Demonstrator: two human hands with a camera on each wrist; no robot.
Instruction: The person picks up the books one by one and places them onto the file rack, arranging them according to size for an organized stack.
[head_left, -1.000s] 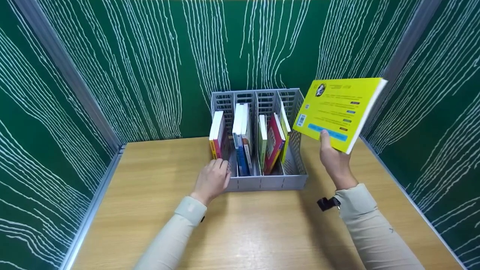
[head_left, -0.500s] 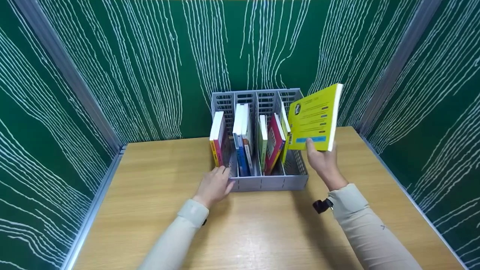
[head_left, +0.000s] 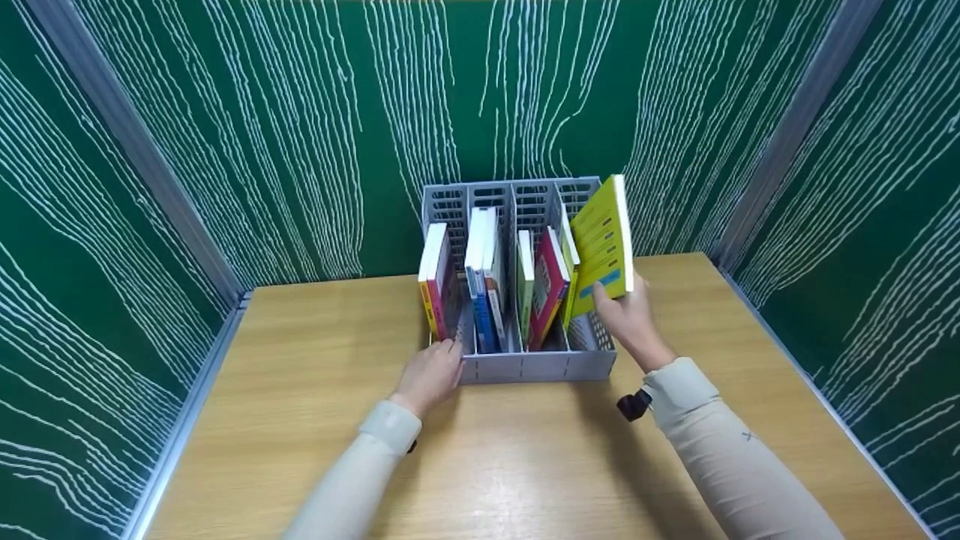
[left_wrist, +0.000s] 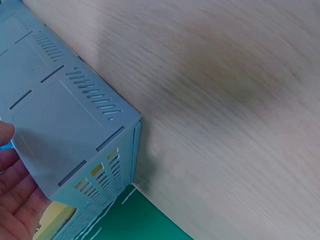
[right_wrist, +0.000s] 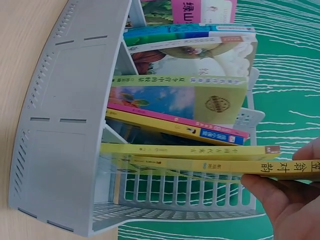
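A grey four-slot desktop file organizer (head_left: 544, 366) holds several upright books. My right hand (head_left: 628, 319) pinches a thin yellow book (head_left: 606, 244) by its lower right part, thumb on the cover. This book is tilted, its lower end inside the rightmost slot, beside another yellow book (right_wrist: 190, 149) standing there. In the right wrist view its yellow spine faces the camera, with the right hand (right_wrist: 295, 200) at its upper end. My left hand (head_left: 431, 375) holds the organizer's front left corner; in the left wrist view the left hand's fingers (left_wrist: 17, 187) lie behind the front wall's edge.
The leftmost slot holds a yellow-and-pink-spined pair (head_left: 435, 281). Blue and white books (head_left: 484, 281) fill the second slot; a green book (head_left: 525, 289) and a red book (head_left: 549, 289) lean in the third. Green walls with white lines enclose the wooden table (head_left: 337, 330).
My right hand has brought the yellow book leftward and down from the organizer's right side into the rightmost slot, turning it more edge-on. The left hand has shifted slightly down at the corner.
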